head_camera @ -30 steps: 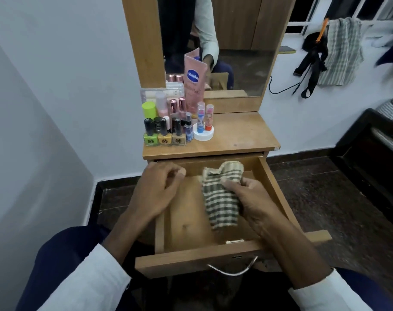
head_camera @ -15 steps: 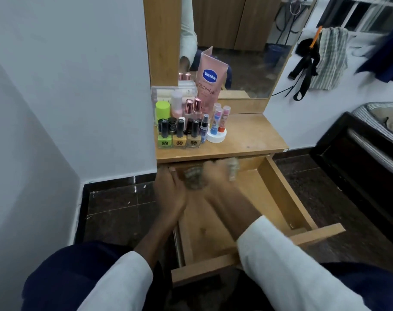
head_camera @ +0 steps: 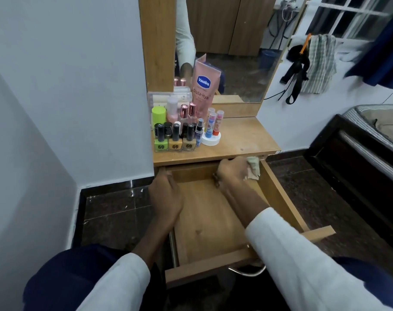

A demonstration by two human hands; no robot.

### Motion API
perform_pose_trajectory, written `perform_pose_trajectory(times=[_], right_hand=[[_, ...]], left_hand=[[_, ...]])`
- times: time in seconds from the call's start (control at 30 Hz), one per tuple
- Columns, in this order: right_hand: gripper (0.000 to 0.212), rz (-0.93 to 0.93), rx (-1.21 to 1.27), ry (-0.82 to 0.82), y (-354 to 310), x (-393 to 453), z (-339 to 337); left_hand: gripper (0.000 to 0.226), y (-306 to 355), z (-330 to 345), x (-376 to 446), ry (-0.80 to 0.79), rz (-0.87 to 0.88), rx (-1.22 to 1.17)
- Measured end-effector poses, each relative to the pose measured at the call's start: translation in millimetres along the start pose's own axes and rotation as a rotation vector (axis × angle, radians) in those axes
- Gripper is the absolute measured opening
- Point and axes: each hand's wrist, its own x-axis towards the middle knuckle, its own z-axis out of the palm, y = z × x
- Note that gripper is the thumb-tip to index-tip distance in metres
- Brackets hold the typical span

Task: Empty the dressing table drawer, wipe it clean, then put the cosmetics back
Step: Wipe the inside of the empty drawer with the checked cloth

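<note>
The wooden drawer (head_camera: 280, 194) of the dressing table is pulled out, and its bottom is bare. My right hand (head_camera: 232, 173) grips a checked cloth (head_camera: 253, 168) at the drawer's far right corner, under the tabletop edge. My left hand (head_camera: 166, 196) holds the drawer's left side wall, fingers curled over it near the back. The cosmetics stand on the tabletop (head_camera: 242, 140) at the left: nail polish bottles (head_camera: 175, 141), a green-capped bottle (head_camera: 158, 116), lip balm sticks (head_camera: 213, 124) in a white holder and a pink Vaseline tube (head_camera: 204, 88).
A mirror (head_camera: 224, 46) rises behind the tabletop. A white wall is close on the left. Dark tiled floor lies on both sides. A dark bed frame (head_camera: 357, 167) stands at the right, and a checked towel and black straps (head_camera: 309, 63) hang on the right wall.
My right hand has carried the cloth from the drawer's middle to its far right corner. My left hand has slid back along the left wall. The view has shifted left.
</note>
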Motion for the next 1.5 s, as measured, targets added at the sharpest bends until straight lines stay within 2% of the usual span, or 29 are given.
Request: perform_pose_trajectory(times=[0.07, 0.17, 0.33, 0.47, 0.53, 0.63, 0.77, 0.83, 0.93, 1.0, 1.07, 1.17, 1.27, 1.3, 1.33, 1.4, 1.5], right_hand=[[0.047, -0.005, -0.047, -0.107, 6, -14, 29], [0.040, -0.153, -0.163, -0.270, 6, -56, 51], [0.024, -0.451, -0.466, -0.776, -6, -86, 25], [0.028, -0.713, -0.779, -0.882, -4, -88, 8], [0.042, -0.817, -0.882, -0.896, 5, -84, 3], [0.061, -0.841, -0.967, -1.003, 23, -74, -12], [0.059, -0.798, -1.064, -1.168, 40, -65, -37], [0.051, -0.757, -1.084, -1.237, 43, -71, -44], [0.035, -0.800, -1.023, -1.226, 45, -81, -51], [0.026, -0.832, -0.902, -1.223, 46, -76, -62], [0.017, -0.751, -0.710, -1.170, 43, -62, -86], [0.016, -0.738, -0.540, -0.902, 33, -37, -136], [0.016, -0.863, -0.673, -0.536, 28, -2, -161], [0.013, -0.858, -0.742, -0.461, 29, 9, -158], [0.009, -0.798, -0.801, -0.440, 33, 17, -149], [0.018, -0.708, -0.911, -0.551, 48, 16, -119], [0.031, -0.834, -1.027, -0.741, 66, -19, -53]], left_hand=[[0.024, -1, 2, 0, -0.014, -0.024, -0.033], [0.027, -3, 2, 1, -0.029, -0.060, -0.110], [0.029, 4, -6, -4, -0.063, -0.192, -0.229], [0.038, 7, -10, -3, -0.038, -0.328, -0.364], [0.039, 11, -11, -3, -0.029, -0.408, -0.410], [0.033, 15, -11, -6, -0.052, -0.397, -0.372], [0.041, 20, -13, -5, -0.036, -0.438, -0.421], [0.042, 20, -12, -6, -0.027, -0.429, -0.444], [0.042, 21, -14, -9, -0.014, -0.399, -0.452], [0.037, 19, -15, -10, -0.037, -0.313, -0.402], [0.032, 16, -16, -10, -0.062, -0.253, -0.363], [0.028, 11, -14, -9, -0.077, -0.193, -0.326], [0.025, 9, -7, -6, -0.060, -0.155, -0.305], [0.024, 9, -7, -6, -0.056, -0.156, -0.290], [0.023, 9, -6, -5, -0.056, -0.155, -0.273], [0.023, 7, -4, -4, -0.064, -0.156, -0.247], [0.031, 2, -1, -2, -0.072, -0.150, -0.211]])
